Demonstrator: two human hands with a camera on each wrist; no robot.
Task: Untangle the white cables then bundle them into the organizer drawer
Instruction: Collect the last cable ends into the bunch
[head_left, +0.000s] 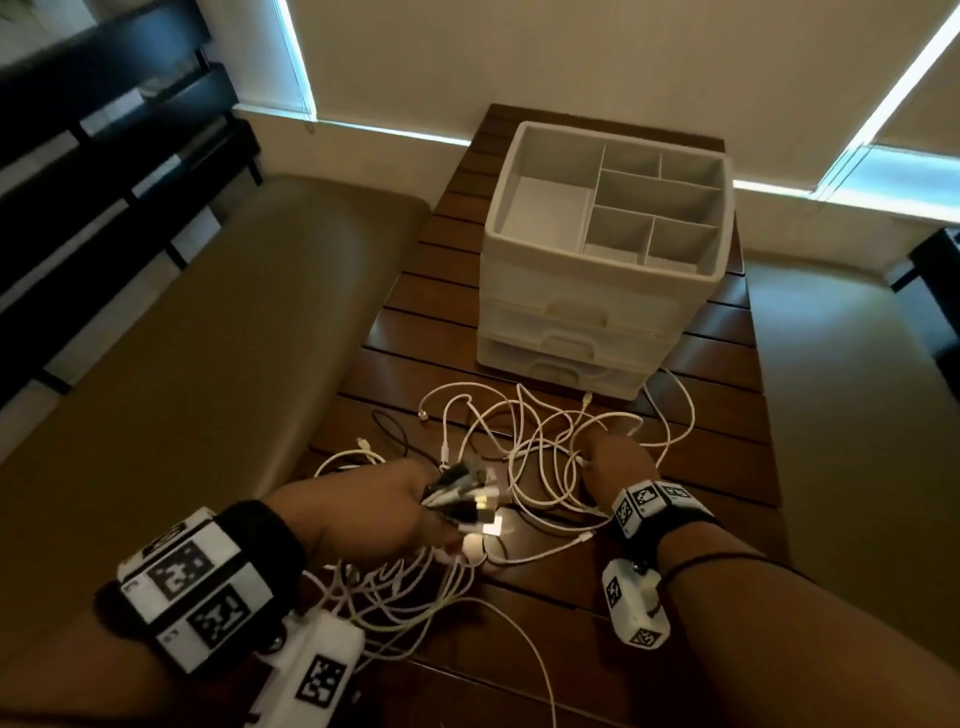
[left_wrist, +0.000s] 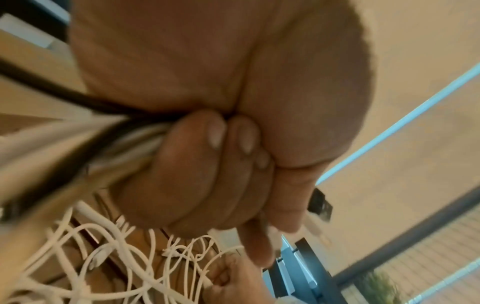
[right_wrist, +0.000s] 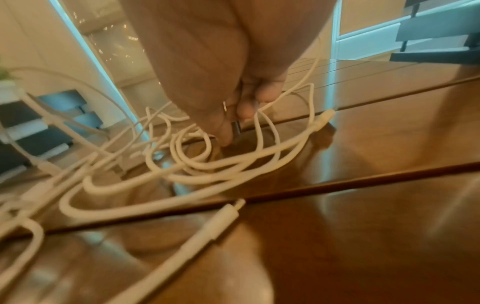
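A tangle of white cables (head_left: 524, 431) lies across the dark slatted table (head_left: 722, 421), in front of the white organizer (head_left: 571, 291). The organizer's drawers (head_left: 566, 340) are closed and its divided top tray holds nothing. My left hand (head_left: 431, 514) grips a bunch of cable ends and plugs (head_left: 467, 501), white and black. In the left wrist view its fingers (left_wrist: 197, 164) curl tightly round the cords (left_wrist: 135, 144). My right hand (head_left: 605, 460) reaches down into the tangle. Its fingertips (right_wrist: 228, 135) pinch a white cable (right_wrist: 207, 164) at a small plug, though the view is blurred.
A black cable (head_left: 384, 426) runs among the white ones on the left. A loose white plug (right_wrist: 223, 214) lies on the table near my right wrist. A beige padded bench (head_left: 208, 338) flanks the table on the left, with dark shelving (head_left: 104, 156) behind it.
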